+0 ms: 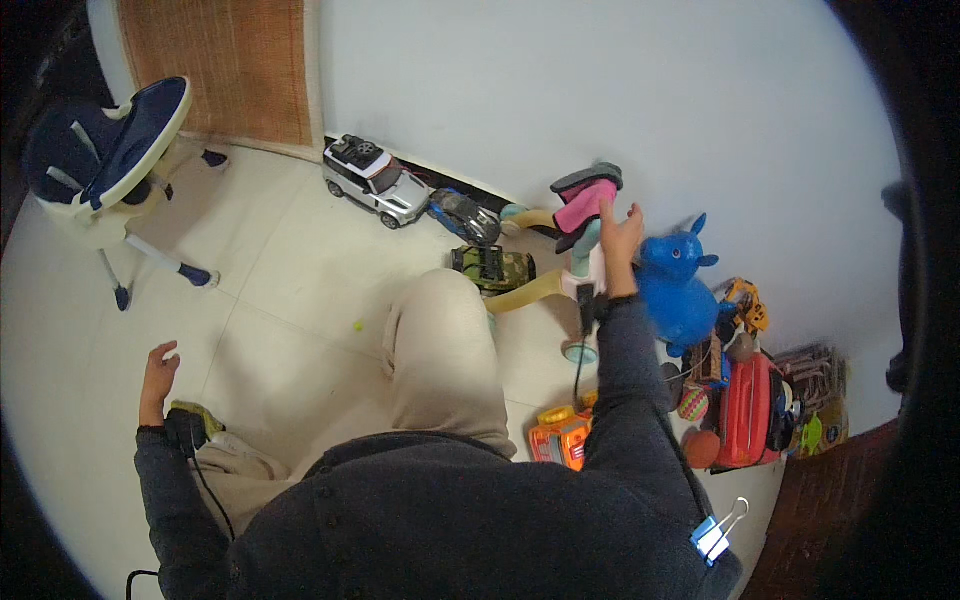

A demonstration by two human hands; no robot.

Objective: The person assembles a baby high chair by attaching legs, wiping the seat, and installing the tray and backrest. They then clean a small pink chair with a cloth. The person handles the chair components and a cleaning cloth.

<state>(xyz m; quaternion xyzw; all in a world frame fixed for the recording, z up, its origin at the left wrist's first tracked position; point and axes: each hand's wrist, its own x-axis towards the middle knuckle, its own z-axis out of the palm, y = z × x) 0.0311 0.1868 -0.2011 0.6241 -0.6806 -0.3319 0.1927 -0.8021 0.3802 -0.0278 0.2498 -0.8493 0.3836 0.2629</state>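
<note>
My right hand (622, 240) is at the edge of a soft pink and dark-grey thing (588, 200), whose kind I cannot make out. The thumb and one finger stand apart; the other fingers are hidden. That thing rests against a child's ride-on (538, 290) with a cream frame and mint-green parts. A blue inflatable animal toy (682, 300) stands just right of my right wrist. At the far left my left hand (160, 375) hangs above the floor, open and holding nothing, its fingers slightly bent.
By the wall are a silver toy car (375, 182), a dark blue toy car (466, 217) and a camouflage toy vehicle (495, 268). An orange toy (560, 438) and a red case (745, 415) lie to the right. A high chair (105, 160) stands back left.
</note>
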